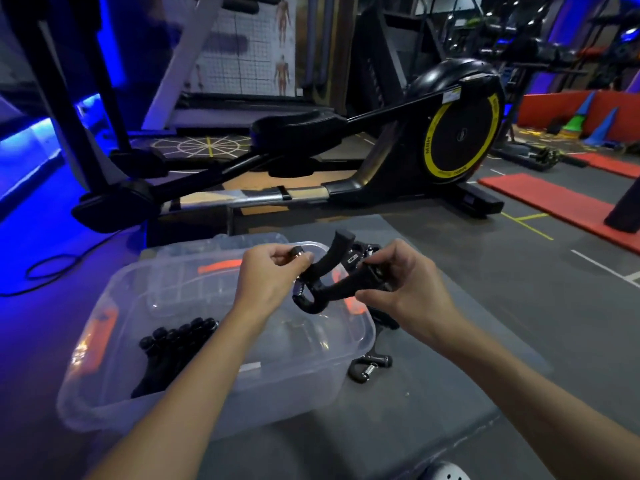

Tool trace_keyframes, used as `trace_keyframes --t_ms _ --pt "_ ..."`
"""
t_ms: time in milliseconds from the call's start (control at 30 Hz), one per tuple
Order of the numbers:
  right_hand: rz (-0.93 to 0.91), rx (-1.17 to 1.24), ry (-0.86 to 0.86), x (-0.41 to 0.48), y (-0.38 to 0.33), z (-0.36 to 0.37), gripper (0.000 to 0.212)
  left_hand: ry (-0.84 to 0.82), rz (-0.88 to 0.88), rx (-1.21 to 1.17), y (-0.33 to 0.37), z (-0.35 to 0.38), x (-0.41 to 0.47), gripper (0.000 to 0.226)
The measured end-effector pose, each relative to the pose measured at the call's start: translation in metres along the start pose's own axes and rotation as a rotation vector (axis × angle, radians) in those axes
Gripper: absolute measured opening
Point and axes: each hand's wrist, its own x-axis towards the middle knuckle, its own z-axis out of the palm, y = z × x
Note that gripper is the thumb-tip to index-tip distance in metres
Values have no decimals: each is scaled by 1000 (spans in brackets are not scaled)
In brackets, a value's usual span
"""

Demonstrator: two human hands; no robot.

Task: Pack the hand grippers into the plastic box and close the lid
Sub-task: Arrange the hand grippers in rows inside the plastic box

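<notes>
Both hands hold 1 black V-shaped gripper (332, 289) over the far right of the clear plastic box (277, 393). The left hand (266, 278) pinches its round metal knob (297, 252); the right hand (405, 285) curls round 1 textured handle. Ribbed black packed grippers (173, 344) lie in the box's near left. A loose gripper (369, 367) with a coiled spring lies on the grey bench (433, 375), just right of the box. The clear lid (221, 245) lies behind.

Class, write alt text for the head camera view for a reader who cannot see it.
A person's left hand and right hand hold a black spring hand gripper over an open clear plastic box. More black grippers lie inside the box, another gripper on the grey surface beside it; a black elliptical trainer stands behind.
</notes>
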Motion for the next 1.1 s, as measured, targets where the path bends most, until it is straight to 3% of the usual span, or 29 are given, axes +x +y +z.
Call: trace_keyframes --t_ms 67,167,433,600,800,900,1100 --pt "2 -1 -59 5 -4 9 41 35 -9 -21 -3 -12 3 5" --pt "72 62 -285 14 -11 19 39 91 77 -14 -7 -33 6 15" --pt "173 23 -651 32 -17 66 94 -19 219 130 -13 -74 -2 30" --pt "128 -17 -713 39 -16 99 93 3 208 132 -20 -94 -5 29" --pt "36 -89 -815 49 -14 128 109 55 153 79 -34 -115 -3 34" --pt "-3 -92 -798 53 -14 142 104 76 124 71 -40 -123 -2 29" --pt "48 -93 -806 63 13 166 96 55 150 324 -58 -152 0 15"
